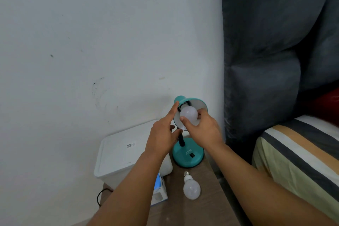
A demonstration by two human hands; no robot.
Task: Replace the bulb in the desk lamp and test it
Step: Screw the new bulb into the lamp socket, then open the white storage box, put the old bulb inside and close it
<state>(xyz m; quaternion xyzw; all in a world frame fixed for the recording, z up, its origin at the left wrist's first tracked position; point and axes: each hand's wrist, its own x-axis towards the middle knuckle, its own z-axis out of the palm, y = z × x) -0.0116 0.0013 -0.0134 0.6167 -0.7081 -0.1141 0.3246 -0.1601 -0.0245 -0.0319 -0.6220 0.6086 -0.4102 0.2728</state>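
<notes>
The right hand (203, 128) pinches the bulb (189, 114) inside the shade (199, 103), the left hand (163, 137), fingers spread, touches its rim, and a spare bulb (191, 188) lies on the table (207, 203).

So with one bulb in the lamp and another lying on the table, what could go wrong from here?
The right hand grips the bulb in the shade; if it goes in crooked, the thread may jam. The left hand only touches the teal shade with a fingertip, so the lamp could twist or tip. The spare bulb lies loose on the table near its edge and might roll off.
</notes>
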